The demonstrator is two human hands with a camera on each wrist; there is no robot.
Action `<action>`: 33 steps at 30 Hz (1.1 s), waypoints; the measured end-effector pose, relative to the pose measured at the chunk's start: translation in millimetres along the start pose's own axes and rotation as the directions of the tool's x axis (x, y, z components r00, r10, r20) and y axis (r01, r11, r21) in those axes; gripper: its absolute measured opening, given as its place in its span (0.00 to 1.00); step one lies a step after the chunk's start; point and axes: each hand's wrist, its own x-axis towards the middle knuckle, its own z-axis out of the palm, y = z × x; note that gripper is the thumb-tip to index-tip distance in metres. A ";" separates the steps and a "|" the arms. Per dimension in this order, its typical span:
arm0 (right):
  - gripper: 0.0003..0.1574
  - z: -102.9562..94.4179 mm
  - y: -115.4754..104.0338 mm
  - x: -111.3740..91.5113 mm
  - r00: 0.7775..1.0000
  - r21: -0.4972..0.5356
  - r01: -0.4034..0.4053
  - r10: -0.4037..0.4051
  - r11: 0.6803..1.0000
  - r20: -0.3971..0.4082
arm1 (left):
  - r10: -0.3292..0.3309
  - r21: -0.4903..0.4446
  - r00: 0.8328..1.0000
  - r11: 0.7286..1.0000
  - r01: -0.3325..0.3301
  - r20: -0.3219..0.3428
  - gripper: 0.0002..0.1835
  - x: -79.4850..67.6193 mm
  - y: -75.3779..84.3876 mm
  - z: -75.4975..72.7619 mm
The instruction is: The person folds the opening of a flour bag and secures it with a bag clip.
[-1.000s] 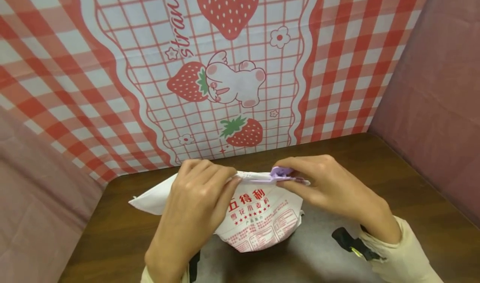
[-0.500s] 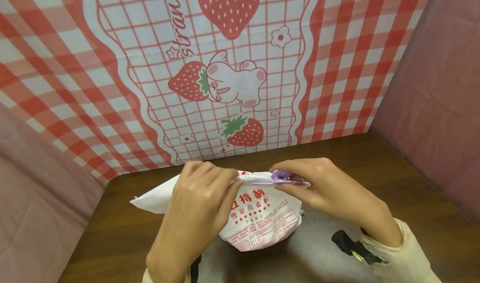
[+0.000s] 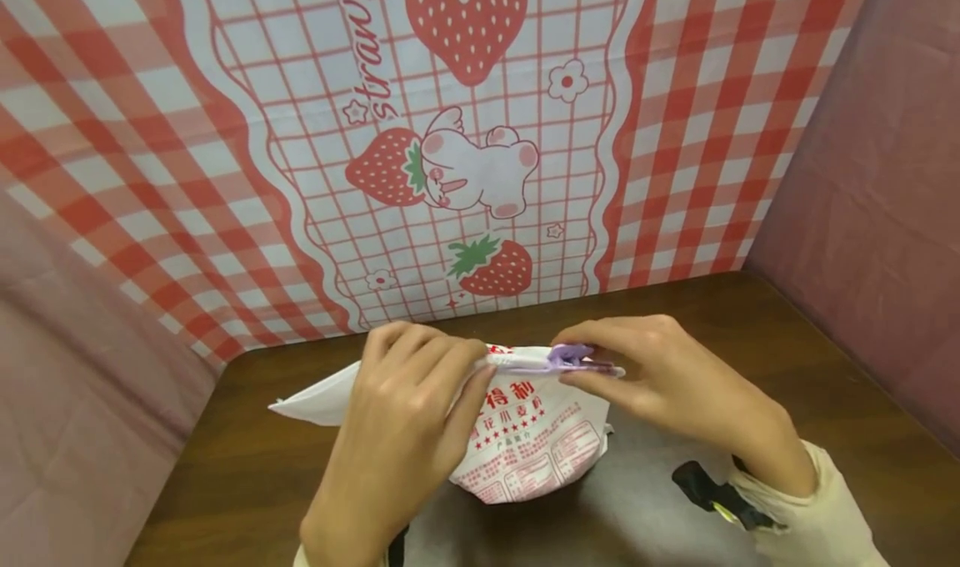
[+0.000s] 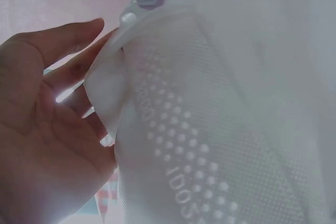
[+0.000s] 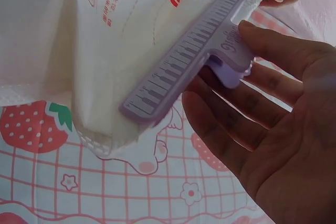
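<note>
A white flour bag [image 3: 525, 459] with red Chinese lettering stands in front of me in the head view, its top folded over. My left hand [image 3: 401, 417] grips the folded top from above, left of its middle. A purple bag clip [image 3: 570, 357] with a piano-key pattern lies along the fold. My right hand [image 3: 675, 383] pinches its handle between thumb and fingers. The right wrist view shows the long bar of the bag clip [image 5: 184, 51] across the bag. In the left wrist view, white woven cloth of the bag [image 4: 210, 108] hides part of my left fingers.
Under the bag is a grey mat [image 3: 622, 500] on a dark brown wooden table [image 3: 810, 358]. Behind rises a red-and-white strawberry cloth [image 3: 495, 175], with pink cloths [image 3: 862, 175] at the sides. A black strap [image 3: 712, 496] is at my right sleeve.
Both hands keep their hold on the bag and clip. Everything sits slightly farther right in the head view. The clip's upper handle lies a little lower than a second ago.
</note>
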 end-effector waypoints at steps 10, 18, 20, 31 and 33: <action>0.24 -11.4 -3.4 2.4 0.999 0.008 0.008 -0.007 1.000 -0.047 | 0.160 -0.025 0.954 0.985 -0.172 -0.252 0.04 6.0 15.1 -2.7; 0.30 -32.7 -1.9 -13.5 0.987 -0.120 -0.135 0.123 0.984 -0.102 | 0.322 0.043 0.902 0.945 -0.324 -0.289 0.07 -5.4 15.9 3.2; 0.31 -35.4 1.6 -19.4 0.984 -0.108 -0.162 0.153 0.981 -0.091 | 0.354 0.053 0.890 0.934 -0.354 -0.287 0.08 -11.8 12.8 5.8; 0.40 -16.3 32.9 -77.1 0.929 -0.078 -0.344 0.351 0.936 0.115 | 0.452 0.030 0.849 0.886 -0.463 -0.273 0.10 -53.5 -15.8 5.2; 0.41 -8.4 36.5 -89.3 0.925 -0.061 -0.347 0.352 0.936 0.142 | 0.437 0.022 0.868 0.895 -0.445 -0.237 0.11 -63.4 -17.9 8.9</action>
